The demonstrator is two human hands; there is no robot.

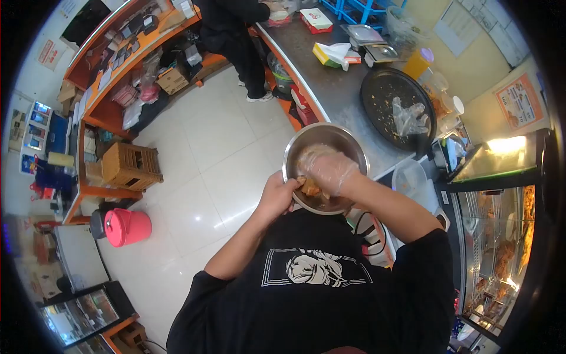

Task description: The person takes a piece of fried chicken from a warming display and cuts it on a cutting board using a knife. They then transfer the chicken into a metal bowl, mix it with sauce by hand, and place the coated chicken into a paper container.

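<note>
A steel mixing bowl (pixel 289 154) is held in front of my chest. My left hand (pixel 278 193) is closed on its near left rim, thumb over the edge. My right hand (pixel 331 170), in a clear plastic glove, reaches down inside the bowl. Its fingers are blurred and partly hidden, so their grip does not show clearly. Orange-brown pieces of food (pixel 311 187), which look like fried chicken, lie in the bowl beside and below the glove.
A metal counter (pixel 345 109) runs ahead, bearing a round black tray (pixel 377 97) with crumbs and a crumpled plastic glove (pixel 410 120). A lit food warmer (pixel 495 248) stands right. A pink bucket (pixel 128 227) is on the left floor. Another person (pixel 239 41) stands at the far counter.
</note>
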